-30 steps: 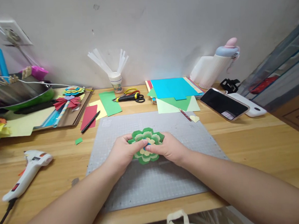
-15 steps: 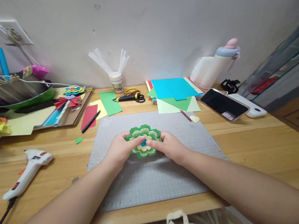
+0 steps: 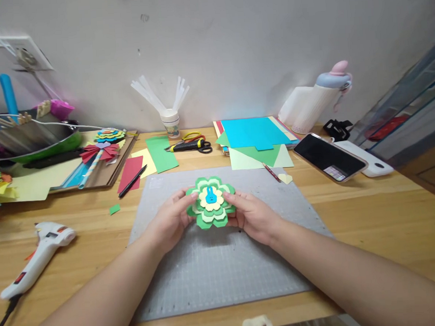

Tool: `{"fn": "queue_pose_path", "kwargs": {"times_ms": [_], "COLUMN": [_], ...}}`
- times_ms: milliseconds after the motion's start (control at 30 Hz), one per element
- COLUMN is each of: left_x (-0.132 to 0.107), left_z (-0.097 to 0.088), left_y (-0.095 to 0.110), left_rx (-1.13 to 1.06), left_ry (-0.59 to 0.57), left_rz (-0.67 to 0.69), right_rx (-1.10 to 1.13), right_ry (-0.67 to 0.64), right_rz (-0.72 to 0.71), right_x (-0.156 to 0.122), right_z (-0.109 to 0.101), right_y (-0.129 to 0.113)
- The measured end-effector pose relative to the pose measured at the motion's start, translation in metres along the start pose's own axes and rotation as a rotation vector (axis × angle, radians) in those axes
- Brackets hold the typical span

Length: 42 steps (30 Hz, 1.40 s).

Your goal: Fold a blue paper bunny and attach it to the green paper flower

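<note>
Between my two hands is a layered paper flower [image 3: 210, 217], with dark green, pale green and cream petals. A small blue rabbit head [image 3: 211, 198] with a drawn face sits at its centre. My left hand [image 3: 171, 217] grips the left rim, thumb on top and fingers behind. On the other rim, my right hand [image 3: 255, 215] pinches the petals the same way, its fingers partly hidden underneath. The flower is held over a grey cutting mat [image 3: 217, 271], its face tilted toward me.
A white glue gun [image 3: 39, 255] lies at left. Behind the mat are a black pen [image 3: 132, 181], scissors [image 3: 204, 147], a cutter [image 3: 187, 145], a paper cup [image 3: 171, 124] of white sticks and stacked coloured paper [image 3: 247, 133]. A phone [image 3: 329, 156] and a bottle [image 3: 319, 100] stand right.
Both thumbs have moved off the blue centre out to the petals, so the rabbit head now shows. The flower has tipped to face me more. The camera view has shifted slightly.
</note>
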<state>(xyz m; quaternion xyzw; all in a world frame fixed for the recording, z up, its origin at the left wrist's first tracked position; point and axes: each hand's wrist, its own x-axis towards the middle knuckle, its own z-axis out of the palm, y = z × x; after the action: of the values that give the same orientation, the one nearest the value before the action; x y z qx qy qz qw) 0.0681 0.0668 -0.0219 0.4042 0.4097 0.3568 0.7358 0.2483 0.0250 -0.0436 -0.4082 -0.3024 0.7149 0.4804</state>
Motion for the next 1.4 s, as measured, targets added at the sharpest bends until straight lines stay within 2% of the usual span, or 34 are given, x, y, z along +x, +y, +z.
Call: {"fn": "queue_pose_path", "kwargs": {"times_ms": [300,633,833,1000,1133,1233,1400], "left_x": [0.005,0.003,0.003,0.003,0.001,0.001,0.009], "left_z": [-0.005,-0.003,-0.002,-0.001,0.003,0.002,-0.014], "left_y": [-0.004,0.0,-0.004,-0.007,-0.005,-0.004,-0.006], "left_rx": [0.025,0.029,0.105,0.17,0.185,0.166,0.158], "left_ry": [0.061,0.031,-0.007,0.024,0.036,0.09,0.324], "left_rz": [0.116,0.097,0.097,0.132,0.155,0.184,0.265], "right_rx": [-0.014,-0.018,-0.054,-0.098,-0.116,-0.113,-0.104], "right_ry": [-0.036,-0.014,-0.002,-0.04,-0.021,0.004,0.026], "right_rz": [-0.002,-0.035,-0.08,-0.069,-0.077,-0.103,-0.123], "right_x": [0.001,0.004,0.001,-0.001,0.0,0.0,0.0], "right_z": [-0.003,-0.004,-0.001,0.001,0.001,0.001,0.001], "right_y": [0.0,0.002,0.001,0.003,0.006,0.005,0.001]}}
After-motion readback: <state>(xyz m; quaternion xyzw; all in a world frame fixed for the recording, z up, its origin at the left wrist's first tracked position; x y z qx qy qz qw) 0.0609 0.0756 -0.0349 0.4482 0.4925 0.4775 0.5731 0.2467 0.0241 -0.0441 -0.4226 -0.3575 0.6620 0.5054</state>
